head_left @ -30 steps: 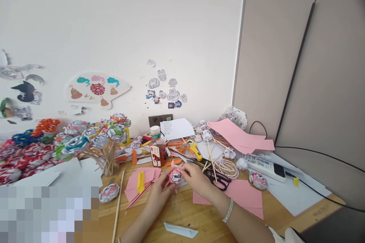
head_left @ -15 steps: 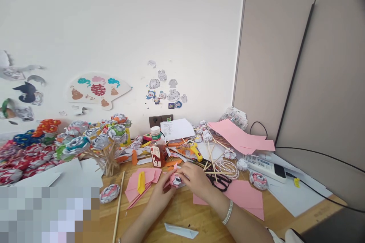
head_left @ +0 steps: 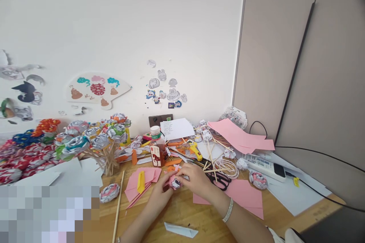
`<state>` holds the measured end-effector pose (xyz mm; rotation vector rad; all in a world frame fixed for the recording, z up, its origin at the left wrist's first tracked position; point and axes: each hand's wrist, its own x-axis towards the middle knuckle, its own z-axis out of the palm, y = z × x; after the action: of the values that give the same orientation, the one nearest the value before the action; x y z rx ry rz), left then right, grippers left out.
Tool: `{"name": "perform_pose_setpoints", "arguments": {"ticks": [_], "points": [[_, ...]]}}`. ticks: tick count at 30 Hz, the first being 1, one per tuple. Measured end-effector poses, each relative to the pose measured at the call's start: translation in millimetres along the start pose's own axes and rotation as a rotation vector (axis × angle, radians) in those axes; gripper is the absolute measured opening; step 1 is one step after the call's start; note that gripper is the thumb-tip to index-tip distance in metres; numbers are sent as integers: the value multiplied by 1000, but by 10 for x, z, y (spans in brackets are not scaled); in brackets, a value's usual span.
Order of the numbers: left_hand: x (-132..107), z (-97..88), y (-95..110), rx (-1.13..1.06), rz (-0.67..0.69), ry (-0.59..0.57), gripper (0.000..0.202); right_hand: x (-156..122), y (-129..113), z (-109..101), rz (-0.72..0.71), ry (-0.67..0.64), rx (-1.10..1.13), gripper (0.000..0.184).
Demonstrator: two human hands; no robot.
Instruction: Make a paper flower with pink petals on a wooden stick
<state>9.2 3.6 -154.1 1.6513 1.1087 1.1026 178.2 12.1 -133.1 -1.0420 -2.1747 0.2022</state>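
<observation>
A small pink and white paper flower (head_left: 174,183) is held between both hands over the middle of the wooden table. My left hand (head_left: 163,190) grips its left side, thumb and fingers closed on it. From the right, the fingertips of my right hand (head_left: 191,176) pinch the flower's upper edge. Left of my left hand lie pink paper sheets (head_left: 146,176) with a folded yellow strip (head_left: 140,182) on top. Nearer the front edge is a folded white paper strip (head_left: 181,230). More pink paper (head_left: 248,197) lies under and beside my right forearm.
A drink bottle (head_left: 156,152) stands behind my hands. Black scissors (head_left: 221,182), a yellow glue gun (head_left: 196,151), bead strings (head_left: 230,168) and wooden sticks lie behind and right. Paper flowers (head_left: 76,144) crowd the left; a long stick (head_left: 118,209) lies nearby. A power strip (head_left: 265,169) is at right.
The flower has turned slightly between my fingers, and its raised pink tip is now lower, by my right fingertips. Both hands stay in nearly the same place.
</observation>
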Motion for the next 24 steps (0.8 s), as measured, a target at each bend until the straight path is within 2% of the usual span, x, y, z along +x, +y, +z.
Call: {"name": "perform_pose_setpoints", "arguments": {"ticks": [6, 13, 18, 24], "points": [[1, -5, 25, 8, -21, 12, 42, -16, -13, -14, -17, -13, 34, 11], [23, -13, -72, 1, 7, 3, 44, -10, -42, -41, -8, -28, 27, 10], [36, -7, -137, 22, 59, 63, 53, -4, -41, -26, 10, -12, 12, 12], [38, -25, -132, 55, 56, 74, 42, -6, 10, 24, -7, 27, -34, 15]]}}
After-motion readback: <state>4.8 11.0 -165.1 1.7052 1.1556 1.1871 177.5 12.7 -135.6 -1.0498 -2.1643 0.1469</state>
